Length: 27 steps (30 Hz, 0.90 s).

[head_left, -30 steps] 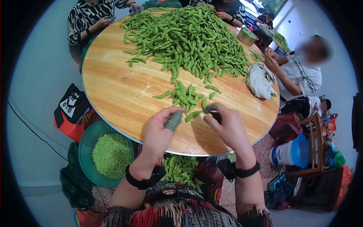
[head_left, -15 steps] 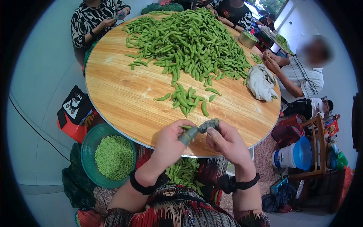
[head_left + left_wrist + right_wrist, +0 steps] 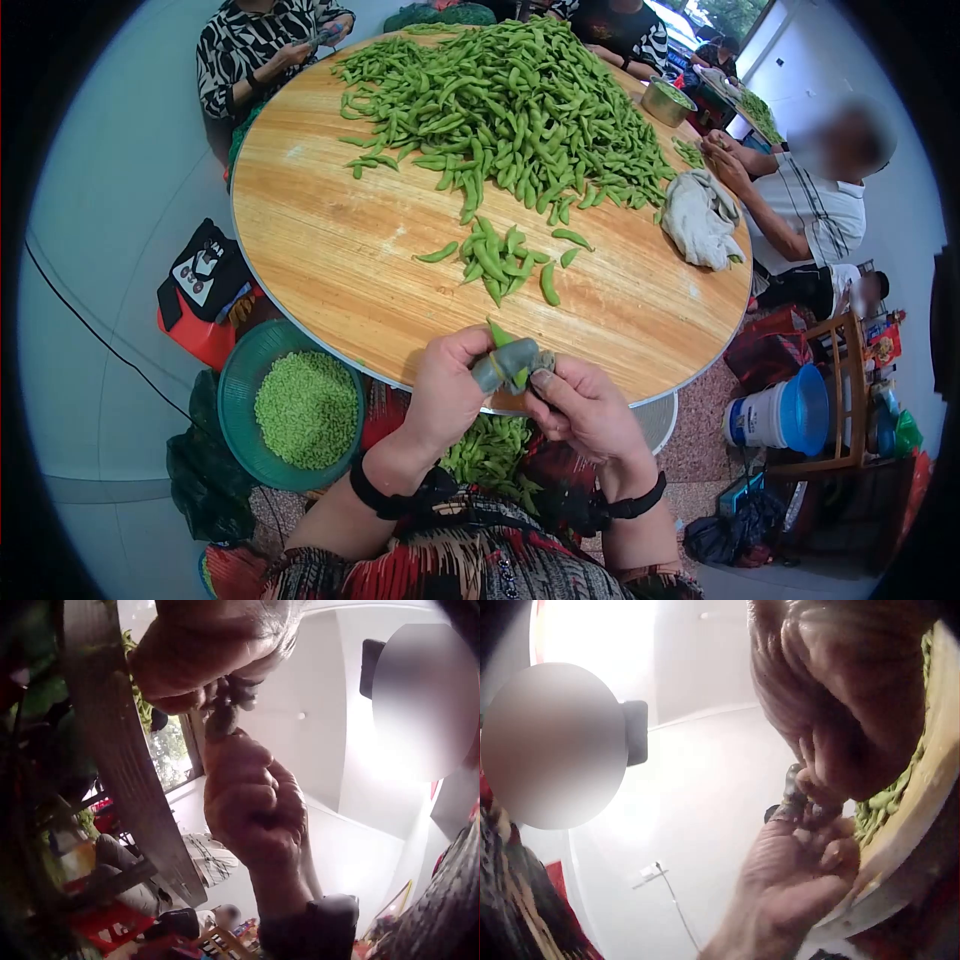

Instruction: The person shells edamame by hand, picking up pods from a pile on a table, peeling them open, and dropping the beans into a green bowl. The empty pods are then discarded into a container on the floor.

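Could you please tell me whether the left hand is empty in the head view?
No, the left hand pinches a green pod.

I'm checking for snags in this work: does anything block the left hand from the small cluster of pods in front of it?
Nothing visible does. In the head view, only bare tabletop separates the left hand, which holds a green pod, from the small cluster of pods.

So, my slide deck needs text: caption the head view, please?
Left hand and right hand grip an edamame pod at the edge of a round wooden table heaped with unshelled edamame.
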Motion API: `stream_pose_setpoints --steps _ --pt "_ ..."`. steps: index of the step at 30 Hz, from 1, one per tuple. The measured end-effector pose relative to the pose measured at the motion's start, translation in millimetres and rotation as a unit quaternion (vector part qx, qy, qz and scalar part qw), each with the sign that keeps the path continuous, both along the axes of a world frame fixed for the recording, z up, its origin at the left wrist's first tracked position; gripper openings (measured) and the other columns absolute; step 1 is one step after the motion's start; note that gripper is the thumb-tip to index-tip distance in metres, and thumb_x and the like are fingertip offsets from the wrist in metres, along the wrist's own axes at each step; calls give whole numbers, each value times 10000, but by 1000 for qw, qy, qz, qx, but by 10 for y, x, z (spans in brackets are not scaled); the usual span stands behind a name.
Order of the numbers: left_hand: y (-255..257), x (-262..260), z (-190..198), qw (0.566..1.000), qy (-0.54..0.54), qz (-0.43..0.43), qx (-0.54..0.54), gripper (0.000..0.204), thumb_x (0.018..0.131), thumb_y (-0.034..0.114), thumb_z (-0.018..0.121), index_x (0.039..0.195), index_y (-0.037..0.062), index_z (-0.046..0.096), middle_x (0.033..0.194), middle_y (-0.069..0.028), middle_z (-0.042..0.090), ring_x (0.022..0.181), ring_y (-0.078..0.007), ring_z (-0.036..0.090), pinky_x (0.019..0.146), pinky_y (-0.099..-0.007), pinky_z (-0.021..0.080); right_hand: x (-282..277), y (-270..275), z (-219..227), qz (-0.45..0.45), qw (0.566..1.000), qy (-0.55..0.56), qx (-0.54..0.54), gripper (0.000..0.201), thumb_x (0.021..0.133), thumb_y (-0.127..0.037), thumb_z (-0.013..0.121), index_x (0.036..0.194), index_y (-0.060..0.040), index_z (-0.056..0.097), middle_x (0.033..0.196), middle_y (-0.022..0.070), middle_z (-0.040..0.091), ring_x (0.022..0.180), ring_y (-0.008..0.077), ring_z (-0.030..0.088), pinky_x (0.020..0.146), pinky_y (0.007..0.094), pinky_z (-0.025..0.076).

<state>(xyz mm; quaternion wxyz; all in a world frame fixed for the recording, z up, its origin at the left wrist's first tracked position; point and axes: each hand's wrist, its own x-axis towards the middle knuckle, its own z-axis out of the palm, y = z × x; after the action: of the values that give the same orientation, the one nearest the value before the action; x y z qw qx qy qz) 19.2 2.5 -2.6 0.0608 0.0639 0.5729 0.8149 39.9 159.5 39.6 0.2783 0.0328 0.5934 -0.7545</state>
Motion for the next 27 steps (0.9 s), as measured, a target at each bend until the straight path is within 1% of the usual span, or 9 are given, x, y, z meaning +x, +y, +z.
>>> stream_pose_setpoints --steps 2,5,8,10,13,16,20,22,27 --pt "-38 17 66 982 -61 -111 142 55 824 42 583 862 7 603 770 -13 598 665 -66 536 620 -184 427 9 -9 0 -6 999 -25 -27 184 947 -209 444 842 -70 505 621 -47 452 472 20 320 423 163 263" --pt "-46 13 126 975 -107 -121 152 96 811 31 602 901 9 579 806 -14 590 697 -69 542 649 -192 442 12 5 -73 4 988 -82 -133 176 942 -204 453 858 -69 529 630 -54 476 475 15 341 423 159 268" --pt "96 3 -29 995 79 4 -65 177 796 11 618 961 20 555 838 -9 583 753 -64 546 660 -189 446 -7 -21 -198 -31 996 68 49 170 934 -198 470 863 -66 551 617 -51 475 479 10 352 420 163 267" --pt "121 12 -21 998 44 11 -54 220 791 2 619 1000 19 551 863 -10 583 778 -63 544 669 -191 442 -27 -53 -299 -81 931 281 216 178 928 -192 482 821 -68 550 602 -49 474 481 7 357 425 162 267" --pt "117 -1 34 996 44 17 -81 292 798 -11 605 1081 11 537 906 -11 585 807 -61 540 684 -198 438 -94 24 -203 -81 995 53 34 191 927 -185 482 805 -50 543 601 -48 476 490 18 363 439 172 278" --pt "81 -18 6 996 45 2 -78 349 811 -23 584 1152 -3 514 940 -12 590 815 -64 540 694 -208 440 -114 57 -147 -66 996 2 -63 205 925 -188 489 791 -41 539 598 -49 475 498 27 365 447 181 282" --pt "74 -86 -50 995 69 -17 -68 356 835 -28 544 1187 6 500 896 -5 603 792 -66 544 679 -226 448 -159 146 -171 -9 992 85 98 193 920 -193 501 851 -26 566 595 -48 473 509 30 375 450 188 286" --pt "34 -107 15 985 101 -23 -135 363 830 -27 544 1188 25 508 854 -25 608 761 -89 562 664 -236 454 -238 197 -130 -162 939 191 235 188 914 -193 517 901 -21 592 599 -51 477 522 23 388 458 189 300" --pt "10 -52 213 951 173 -31 -255 496 736 -86 549 1199 89 520 806 -129 568 755 -274 588 657 -334 480 -216 120 -37 -76 979 156 110 140 886 -141 553 903 -7 589 593 -53 473 491 21 380 451 185 317"
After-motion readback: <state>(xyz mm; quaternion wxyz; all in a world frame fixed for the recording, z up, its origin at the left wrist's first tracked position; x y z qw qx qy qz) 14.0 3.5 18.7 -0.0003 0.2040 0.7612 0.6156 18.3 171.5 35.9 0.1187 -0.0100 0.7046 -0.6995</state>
